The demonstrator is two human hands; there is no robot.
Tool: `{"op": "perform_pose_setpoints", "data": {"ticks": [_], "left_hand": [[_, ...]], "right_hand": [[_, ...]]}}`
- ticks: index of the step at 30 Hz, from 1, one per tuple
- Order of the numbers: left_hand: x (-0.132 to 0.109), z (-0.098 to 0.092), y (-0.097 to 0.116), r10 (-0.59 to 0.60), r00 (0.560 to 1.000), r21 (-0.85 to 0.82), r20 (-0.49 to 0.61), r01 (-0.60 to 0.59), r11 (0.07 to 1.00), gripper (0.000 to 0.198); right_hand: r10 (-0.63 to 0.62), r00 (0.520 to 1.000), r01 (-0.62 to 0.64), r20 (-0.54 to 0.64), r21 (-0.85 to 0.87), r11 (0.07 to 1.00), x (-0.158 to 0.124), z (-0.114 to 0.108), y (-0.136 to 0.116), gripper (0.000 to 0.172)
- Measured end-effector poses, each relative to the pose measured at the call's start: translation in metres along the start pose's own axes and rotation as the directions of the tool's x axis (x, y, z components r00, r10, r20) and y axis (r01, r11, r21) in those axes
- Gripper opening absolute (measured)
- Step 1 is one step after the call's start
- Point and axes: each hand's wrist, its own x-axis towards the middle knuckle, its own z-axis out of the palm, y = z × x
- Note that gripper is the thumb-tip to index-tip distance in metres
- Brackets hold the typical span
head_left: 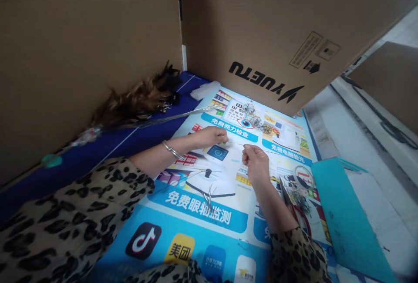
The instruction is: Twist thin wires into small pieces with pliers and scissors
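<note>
My left hand point(211, 136), with a silver bangle point(173, 150) on its wrist, is closed in a pinch above the printed poster point(209, 228). To its right, my right hand point(256, 161) also pinches. A thin wire point(235, 144) runs between the fingertips of both hands, roughly level. Short silver wire pieces point(209, 198) lie on the poster nearer to me. Shiny tinsel-like clusters point(254, 119) sit beyond my hands. Red-handled scissors point(298, 215) are partly hidden beside my right forearm, next to another silvery wire bunch point(299, 196).
Cardboard panels point(261, 26) stand at the back and left. Brown feathers point(130, 102) and long thin wires point(179, 116) lie at the left on blue cloth. A clear plastic packet point(205, 90) lies behind. A teal box point(346, 217) is at the right.
</note>
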Motion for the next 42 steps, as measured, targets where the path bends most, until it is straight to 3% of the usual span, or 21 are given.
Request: {"op": "perform_pose_setpoints", "data": {"ticks": [12,22,36,42], "left_hand": [[0.002,0.002,-0.006,-0.025,1.000,0.062,-0.010,0.026,0.998,0.024],[0.001,0.005,-0.008,0.021,1.000,0.158,-0.022,-0.018,0.987,0.026],[-0.003,0.008,0.007,0.019,0.995,0.212,-0.096,0.002,0.977,0.027],[-0.006,0.009,0.016,0.031,0.996,0.212,-0.080,-0.013,0.977,0.031]], "right_hand": [[0.025,1.000,-0.025,-0.017,0.010,1.000,0.001,0.004,-0.002,0.026],[0.085,0.996,-0.086,-0.025,-0.023,0.996,0.003,-0.003,0.000,0.027],[0.173,0.983,-0.171,-0.064,0.046,0.984,0.005,-0.008,0.000,0.028],[0.201,0.976,-0.194,-0.085,0.084,0.977,0.007,-0.011,0.000,0.029]]}}
